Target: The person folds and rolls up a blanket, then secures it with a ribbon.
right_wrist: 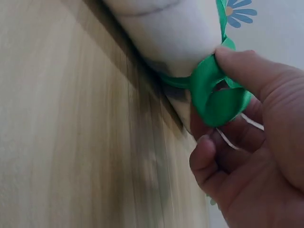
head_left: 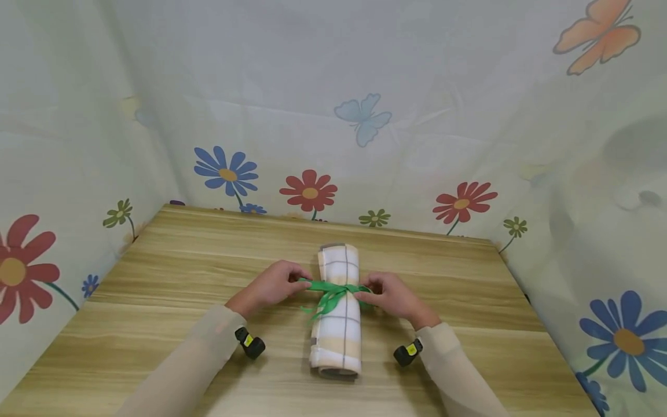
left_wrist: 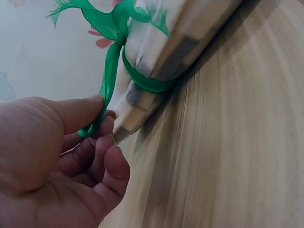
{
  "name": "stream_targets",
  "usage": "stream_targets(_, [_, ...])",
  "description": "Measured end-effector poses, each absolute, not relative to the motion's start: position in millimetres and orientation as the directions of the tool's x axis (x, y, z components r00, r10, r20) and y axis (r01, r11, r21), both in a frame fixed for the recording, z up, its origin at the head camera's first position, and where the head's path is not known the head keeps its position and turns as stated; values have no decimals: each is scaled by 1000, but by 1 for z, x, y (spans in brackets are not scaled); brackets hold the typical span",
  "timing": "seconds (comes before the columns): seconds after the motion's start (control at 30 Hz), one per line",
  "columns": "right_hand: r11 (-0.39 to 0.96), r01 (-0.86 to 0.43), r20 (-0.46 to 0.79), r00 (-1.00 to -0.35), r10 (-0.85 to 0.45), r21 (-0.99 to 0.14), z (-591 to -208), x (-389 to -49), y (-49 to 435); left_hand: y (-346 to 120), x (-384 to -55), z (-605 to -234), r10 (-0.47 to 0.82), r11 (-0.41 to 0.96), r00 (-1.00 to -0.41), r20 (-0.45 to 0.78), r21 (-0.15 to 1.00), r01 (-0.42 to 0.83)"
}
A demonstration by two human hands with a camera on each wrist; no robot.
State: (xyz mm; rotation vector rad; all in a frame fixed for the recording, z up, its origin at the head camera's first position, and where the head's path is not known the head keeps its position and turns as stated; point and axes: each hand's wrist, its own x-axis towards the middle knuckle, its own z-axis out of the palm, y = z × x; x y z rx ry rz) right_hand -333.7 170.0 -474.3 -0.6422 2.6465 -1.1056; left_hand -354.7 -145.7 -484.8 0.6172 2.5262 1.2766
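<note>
A rolled checked cloth (head_left: 339, 333), white and beige with grey lines, lies lengthwise on the wooden table. Round its middle runs a green ribbon (head_left: 331, 299), knotted on top with frayed tails hanging to the left. My left hand (head_left: 273, 284) pinches a loop of the ribbon between thumb and fingers and holds it out to the left; the left wrist view shows this folded ribbon (left_wrist: 109, 76) stretched from the knot. On the other side my right hand (head_left: 393, 294) pinches another ribbon loop (right_wrist: 223, 102) close to the knot, its thumb against the roll's side.
The wooden table (head_left: 208, 249) extends on all sides of the roll. Behind it and at both sides hangs a pale curtain (head_left: 292, 116) printed with flowers and butterflies. Small black cameras (head_left: 250, 343) sit on both wrists, over light sleeves.
</note>
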Motion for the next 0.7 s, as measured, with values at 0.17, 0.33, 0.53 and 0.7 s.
stream_targets(0.17, [596, -365, 37, -872, -489, -716, -471, -333, 174, -145, -356, -480, 444, 568, -896, -22, 780, 262])
stream_targets(0.33, [570, -414, 83, -853, -516, -710, -473, -335, 179, -146, -355, -478, 400, 578, -916, -8, 778, 246])
stream_targets(0.53, [536, -436, 110, -838, -534, -723, -474, -337, 185, -148, -355, -480, 383, 593, -923, 42, 755, 281])
stream_targets(0.7, [516, -438, 122, -836, -535, -736, -478, -340, 190, -151, -354, -485, 385, 575, -920, 79, 759, 305])
